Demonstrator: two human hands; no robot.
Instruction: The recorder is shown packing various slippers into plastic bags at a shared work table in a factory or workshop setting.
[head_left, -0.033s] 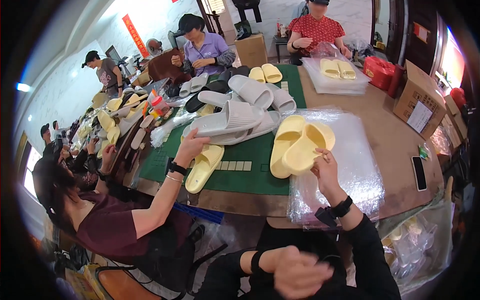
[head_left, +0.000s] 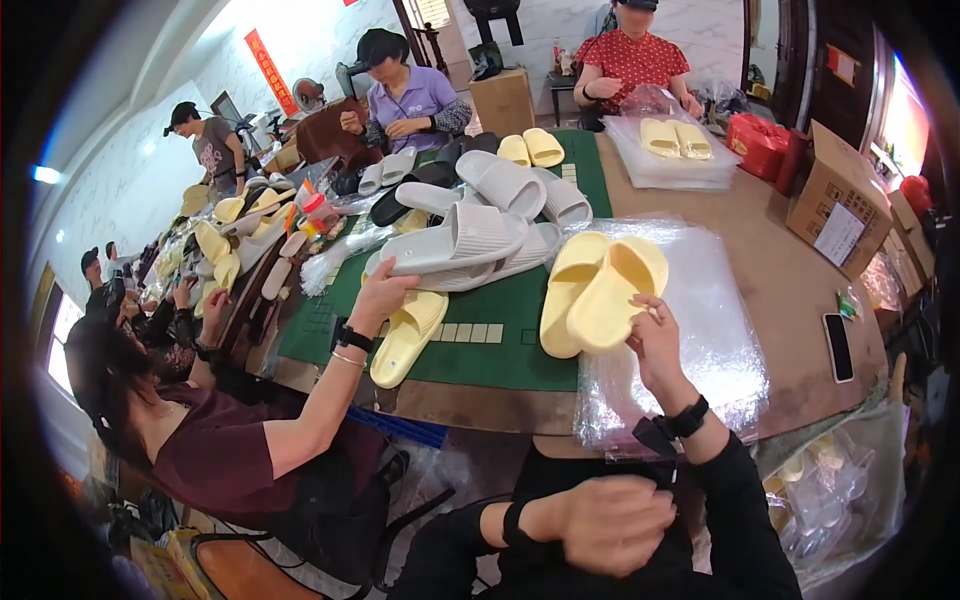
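My right hand (head_left: 655, 345) pinches the heel rim of a yellow slipper (head_left: 620, 290) between thumb and fingers. That slipper overlaps a second yellow slipper (head_left: 562, 318) lying just left of it, where the green mat meets clear plastic bags (head_left: 690, 350). Low in front of my body, apart from the table, is my left hand (head_left: 620, 525); motion smears its fingers, and no object shows in it. Grey slippers (head_left: 470, 240) lie piled left of the yellow pair. A person's hand (head_left: 385, 295) at my left grips one grey slipper at its toe end.
Another yellow slipper (head_left: 410, 340) lies on the green mat (head_left: 540, 375) beside a row of pale tiles (head_left: 470, 332). At right are a phone (head_left: 840, 347) and a cardboard box (head_left: 838, 200). Across the table, a yellow pair tops stacked plastic bags (head_left: 680, 175). Several people sit around.
My left hand has moved a little up and to the right. The slipper in my right hand has shifted slightly and tilted. The neighbouring person's grip stays about the same.
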